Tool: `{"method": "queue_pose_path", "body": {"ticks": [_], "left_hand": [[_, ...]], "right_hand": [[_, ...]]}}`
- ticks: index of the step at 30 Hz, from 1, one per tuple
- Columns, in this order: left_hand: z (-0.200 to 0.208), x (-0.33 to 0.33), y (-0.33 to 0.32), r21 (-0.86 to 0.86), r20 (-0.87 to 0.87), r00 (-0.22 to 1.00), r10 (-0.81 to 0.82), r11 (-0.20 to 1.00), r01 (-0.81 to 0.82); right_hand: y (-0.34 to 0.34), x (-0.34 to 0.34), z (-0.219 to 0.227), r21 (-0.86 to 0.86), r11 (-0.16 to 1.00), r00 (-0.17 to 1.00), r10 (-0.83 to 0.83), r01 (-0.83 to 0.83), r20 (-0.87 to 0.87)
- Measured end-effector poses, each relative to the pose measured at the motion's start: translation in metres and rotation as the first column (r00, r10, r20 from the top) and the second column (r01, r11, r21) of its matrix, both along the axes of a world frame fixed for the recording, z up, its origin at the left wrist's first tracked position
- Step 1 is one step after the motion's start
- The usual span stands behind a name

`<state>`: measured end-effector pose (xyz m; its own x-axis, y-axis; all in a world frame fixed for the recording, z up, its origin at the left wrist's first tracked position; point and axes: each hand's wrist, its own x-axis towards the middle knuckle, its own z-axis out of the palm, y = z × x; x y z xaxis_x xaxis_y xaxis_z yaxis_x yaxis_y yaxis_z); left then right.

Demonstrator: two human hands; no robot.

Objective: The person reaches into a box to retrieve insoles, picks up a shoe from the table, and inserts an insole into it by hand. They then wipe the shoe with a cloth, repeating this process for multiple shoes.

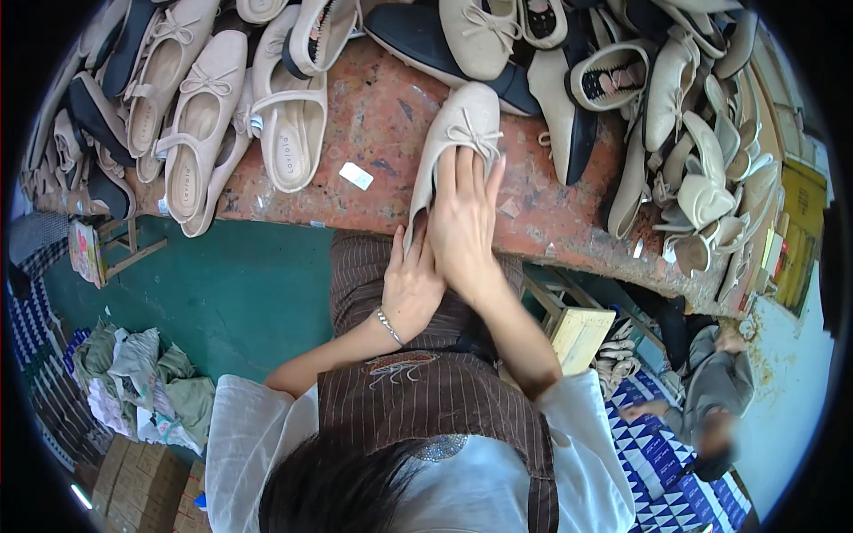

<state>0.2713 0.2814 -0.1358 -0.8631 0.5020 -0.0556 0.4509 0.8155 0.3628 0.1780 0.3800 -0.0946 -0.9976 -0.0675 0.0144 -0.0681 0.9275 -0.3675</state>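
Note:
A beige flat shoe (465, 108) with a small bow lies on the red, worn worktable (373, 98), its toe pointing away from me and its heel at the near edge. The straight fingers of my right hand (464, 222) reach into the shoe's opening just under the bow, with the outer finger along its right side. Lower down, my left hand (414, 286) holds the heel end, fingertips at the back rim. It wears a chain bracelet (388, 325). My right palm partly hides the insole and the heel.
Beige strapped shoes (298, 133) crowd the table's left, and more shoes (613, 75) pile up at the back and right. A white paper tag (356, 175) lies left of my shoe. Cloth sacks (138, 382) and cartons (133, 471) sit on the floor; another person (711, 382) is at lower right.

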Motion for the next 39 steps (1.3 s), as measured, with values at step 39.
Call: {"method": "queue_pose_path", "body": {"ticks": [39], "left_hand": [[0.020, -0.045, -0.003, 0.283, 0.074, 0.995, 0.065, 0.955, -0.083]], "right_hand": [[0.060, 0.000, 0.019, -0.448, 0.831, 0.938, 0.343, -0.330, -0.055]]}}
